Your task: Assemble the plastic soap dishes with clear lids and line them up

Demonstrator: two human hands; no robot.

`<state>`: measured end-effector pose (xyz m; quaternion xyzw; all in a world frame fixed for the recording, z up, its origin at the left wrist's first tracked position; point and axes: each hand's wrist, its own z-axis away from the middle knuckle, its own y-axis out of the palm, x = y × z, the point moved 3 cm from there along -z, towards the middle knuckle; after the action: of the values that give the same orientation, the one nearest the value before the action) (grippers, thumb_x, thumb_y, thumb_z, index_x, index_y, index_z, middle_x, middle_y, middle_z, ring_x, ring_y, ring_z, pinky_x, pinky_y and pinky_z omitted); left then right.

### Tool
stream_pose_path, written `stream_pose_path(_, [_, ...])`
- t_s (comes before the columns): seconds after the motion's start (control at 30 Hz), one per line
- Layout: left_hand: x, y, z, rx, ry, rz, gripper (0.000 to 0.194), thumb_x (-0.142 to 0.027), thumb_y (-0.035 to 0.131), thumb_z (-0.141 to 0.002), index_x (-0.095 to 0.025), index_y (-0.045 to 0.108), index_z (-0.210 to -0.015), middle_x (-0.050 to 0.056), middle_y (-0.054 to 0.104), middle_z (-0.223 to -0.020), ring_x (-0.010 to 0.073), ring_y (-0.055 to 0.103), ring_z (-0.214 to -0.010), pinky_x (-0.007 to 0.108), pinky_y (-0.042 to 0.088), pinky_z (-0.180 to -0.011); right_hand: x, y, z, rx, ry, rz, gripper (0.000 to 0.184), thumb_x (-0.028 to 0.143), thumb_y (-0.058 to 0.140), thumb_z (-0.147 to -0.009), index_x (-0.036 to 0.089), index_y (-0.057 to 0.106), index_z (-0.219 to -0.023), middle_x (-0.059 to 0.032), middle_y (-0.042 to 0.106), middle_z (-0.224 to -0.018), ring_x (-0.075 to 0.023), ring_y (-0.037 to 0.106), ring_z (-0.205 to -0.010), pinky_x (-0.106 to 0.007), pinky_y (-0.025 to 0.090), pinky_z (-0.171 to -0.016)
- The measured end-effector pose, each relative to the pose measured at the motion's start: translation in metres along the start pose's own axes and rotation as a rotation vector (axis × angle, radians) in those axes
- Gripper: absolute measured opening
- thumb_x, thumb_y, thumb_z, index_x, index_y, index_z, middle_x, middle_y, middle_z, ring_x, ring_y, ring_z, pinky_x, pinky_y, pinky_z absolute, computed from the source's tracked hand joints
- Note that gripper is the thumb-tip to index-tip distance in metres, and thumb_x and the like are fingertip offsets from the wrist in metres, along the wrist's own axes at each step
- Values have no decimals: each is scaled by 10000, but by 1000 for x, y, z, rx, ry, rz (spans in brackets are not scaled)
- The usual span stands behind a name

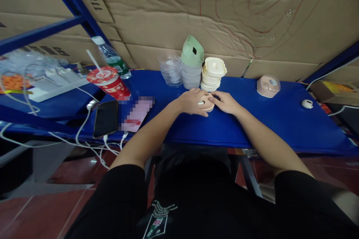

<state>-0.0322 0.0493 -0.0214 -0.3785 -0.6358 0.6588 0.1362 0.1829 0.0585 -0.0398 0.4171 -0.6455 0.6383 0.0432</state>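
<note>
A small peach plastic box [208, 103] with a dark oval opening sits low over the blue table in front of me. My left hand [193, 101] lies over its left side and top, fingers curled around it. From the right, my right hand [226, 103] grips the box's edge with thumb and fingertips. Much of the box is hidden under both hands. Just behind it stands a stack of cream plastic shells [213, 73]. Beside that are green plastic shells [192, 51] on top of a stack of translucent cups, and several nested clear plastic covers [170, 70].
A pink box with a clear cover [268, 86] and a small white object [307, 104] stand to the right. At left are a red drink cup [109, 82] with a straw, a water bottle [112, 59], two phones and white cables. Cardboard [168, 15] walls the back.
</note>
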Motion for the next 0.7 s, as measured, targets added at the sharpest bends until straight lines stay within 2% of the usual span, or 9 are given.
stream_pose_path(0.1, [0, 0, -3, -5, 9, 10, 1087, -694, 897, -724, -209, 499, -1613, 195, 632, -1526, 418, 596, -1391, 525, 477, -1160, 0, -1, 0, -15, -25, -16, 482, 484, 582, -1030, 218, 732, -1402, -131, 772, -1415, -350, 712, -1280, -505, 519, -1110])
stream_pose_path(0.17, [0, 0, -4, 0, 10, 15, 1126, -706, 890, -723, -199, 472, -1637, 204, 633, -1529, 421, 601, -1392, 527, 476, -1160, 1, -2, 1, -23, -20, -52, 496, 471, 590, -1016, 234, 716, -1433, -115, 785, -1376, -346, 701, -1298, -500, 533, -1097])
stream_pose_path(0.3, [-1, 1, -5, 9, 16, 21, 1120, -699, 881, -732, -186, 476, -1641, 213, 634, -1538, 420, 596, -1406, 541, 457, -1180, 0, -4, 1, 10, 28, -108, 484, 492, 590, -1010, 200, 752, -1360, -99, 831, -1090, -314, 751, -1098, -426, 573, -915])
stream_pose_path(0.4, [0, 3, -8, 4, 18, -1, 1134, -741, 858, -726, -179, 488, -1639, 221, 623, -1554, 434, 589, -1409, 573, 430, -1197, -2, -6, 0, -13, 45, -102, 450, 509, 593, -1008, 173, 790, -1233, -102, 830, -1051, -287, 744, -988, -391, 547, -854])
stream_pose_path(0.57, [-3, 7, -11, 57, 0, 0, 1082, -791, 781, -758, -210, 513, -1632, 187, 671, -1492, 416, 619, -1369, 550, 467, -1153, -9, -1, -5, -34, 80, -33, 354, 447, 580, -1010, 188, 809, -1087, -92, 838, -1047, -262, 733, -933, -386, 525, -878])
stream_pose_path(0.63, [-4, 9, -11, 58, -16, -6, 1066, -793, 782, -761, -208, 535, -1618, 190, 678, -1478, 420, 619, -1369, 557, 464, -1155, -11, 1, -6, -58, 65, -17, 333, 420, 580, -1010, 190, 811, -1079, -106, 837, -1088, -275, 739, -996, -400, 532, -926])
stream_pose_path(0.7, [-3, 7, -11, 0, 16, -19, 1005, -783, 797, -760, -216, 595, -1564, 182, 680, -1482, 415, 613, -1381, 561, 456, -1167, -12, 2, -7, -81, 32, 2, 319, 403, 588, -1010, 193, 812, -1098, -124, 831, -1153, -294, 739, -1079, -425, 538, -986])
